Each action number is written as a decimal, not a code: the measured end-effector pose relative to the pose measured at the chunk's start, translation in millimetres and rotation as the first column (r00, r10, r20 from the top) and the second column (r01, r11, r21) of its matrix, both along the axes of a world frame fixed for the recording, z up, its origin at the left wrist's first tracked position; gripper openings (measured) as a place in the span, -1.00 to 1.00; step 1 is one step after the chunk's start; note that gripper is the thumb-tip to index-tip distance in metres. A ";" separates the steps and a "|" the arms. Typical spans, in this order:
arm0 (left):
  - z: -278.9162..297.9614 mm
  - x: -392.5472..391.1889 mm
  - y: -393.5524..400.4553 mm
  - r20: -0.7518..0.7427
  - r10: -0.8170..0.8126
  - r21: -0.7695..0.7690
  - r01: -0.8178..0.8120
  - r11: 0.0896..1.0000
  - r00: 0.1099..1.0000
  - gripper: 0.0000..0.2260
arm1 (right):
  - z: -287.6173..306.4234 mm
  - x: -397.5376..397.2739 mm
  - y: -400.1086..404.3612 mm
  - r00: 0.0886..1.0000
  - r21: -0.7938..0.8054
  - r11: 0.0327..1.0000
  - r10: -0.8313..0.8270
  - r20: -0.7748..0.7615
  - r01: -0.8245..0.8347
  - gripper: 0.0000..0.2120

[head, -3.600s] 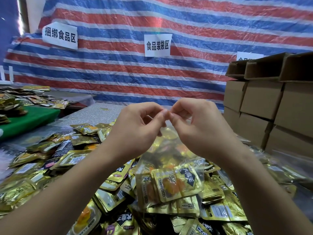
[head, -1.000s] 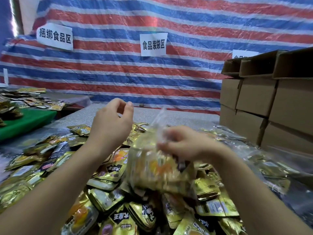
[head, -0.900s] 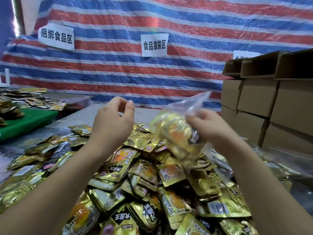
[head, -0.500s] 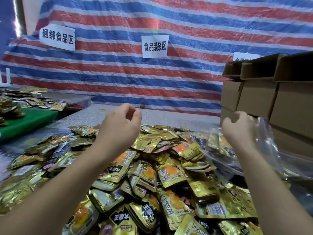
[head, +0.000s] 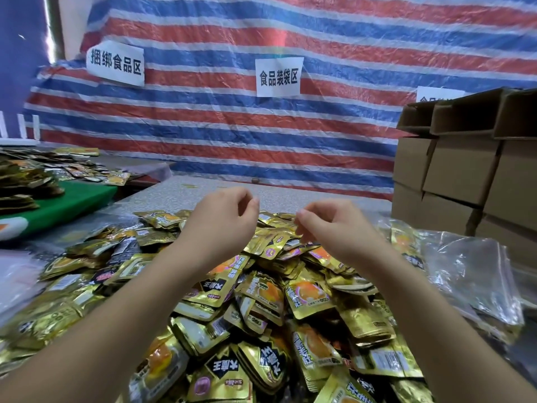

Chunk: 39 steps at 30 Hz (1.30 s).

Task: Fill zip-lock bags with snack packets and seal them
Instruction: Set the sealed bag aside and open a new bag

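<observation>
Both hands empty, fingers loosely curled: left hand point(head: 223, 225) and right hand point(head: 334, 231) hovering over the heap of gold snack packets point(head: 261, 301), too many to count. Clear zip-lock bags point(head: 470, 274) heaped at three o'clock, count unclear, nearer the right hand, no clear long axis.

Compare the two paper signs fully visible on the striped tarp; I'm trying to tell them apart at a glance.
The left sign hangs higher and tilted; the middle sign hangs lower and nearly straight. The left sign is wider and its edges curl; the middle sign is squarer and lies flatter. Both are white paper with one row of five black Chinese characters, stuck on the tarp.
</observation>
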<state>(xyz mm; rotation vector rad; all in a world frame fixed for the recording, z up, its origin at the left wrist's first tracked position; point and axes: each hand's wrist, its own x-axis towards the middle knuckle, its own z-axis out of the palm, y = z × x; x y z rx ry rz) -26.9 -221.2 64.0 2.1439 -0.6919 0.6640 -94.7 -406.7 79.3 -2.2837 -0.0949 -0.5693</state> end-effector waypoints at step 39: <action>-14.5 46.8 160.1 0.026 0.736 0.344 -0.697 0.629 0.677 -0.76 | 22.2 -29.5 20.9 0.984 -0.037 0.987 0.159 0.075 -0.157 -0.77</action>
